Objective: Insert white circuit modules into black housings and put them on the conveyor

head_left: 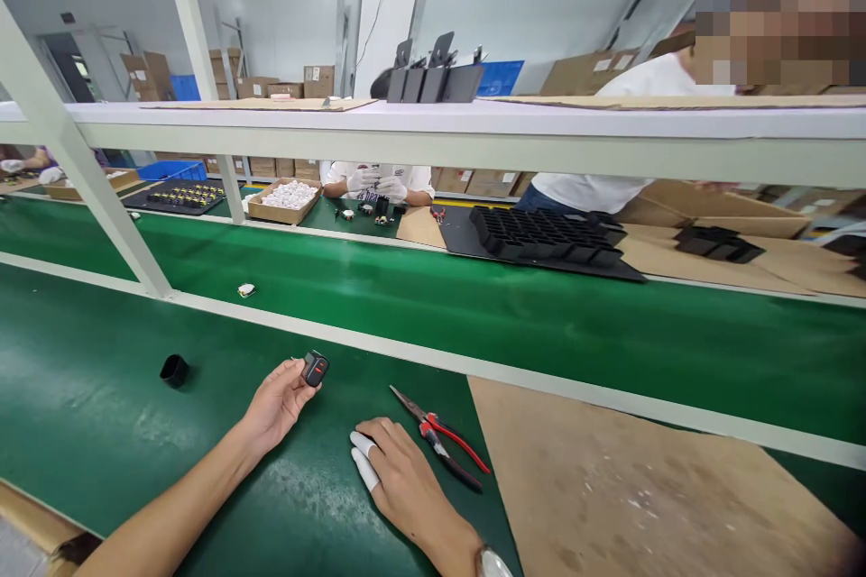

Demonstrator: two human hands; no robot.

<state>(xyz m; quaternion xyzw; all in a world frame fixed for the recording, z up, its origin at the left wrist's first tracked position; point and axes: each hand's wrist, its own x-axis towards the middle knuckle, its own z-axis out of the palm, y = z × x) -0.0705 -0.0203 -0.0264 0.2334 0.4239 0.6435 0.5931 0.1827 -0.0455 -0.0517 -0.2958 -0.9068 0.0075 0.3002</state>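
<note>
My left hand (280,401) pinches a small black USB charger (316,369) above the green bench, its face with orange-red ports turned up. My right hand (399,473) rests on the bench with nothing in it, fingers loosely extended and white finger cots on two of them. Just beyond it lies a pair of long-nose pliers (433,433) with red and black handles, jaws pointing away to the left. A hollow black housing (174,370) sits on the bench to the left of my left hand.
Behind a pale rail runs a green conveyor belt (433,297) carrying a small white-topped part (246,290). Cardboard (649,487) covers the bench at right. Across the belt are black trays (541,234), a box of white parts (288,201) and co-workers. A shelf (433,131) crosses overhead.
</note>
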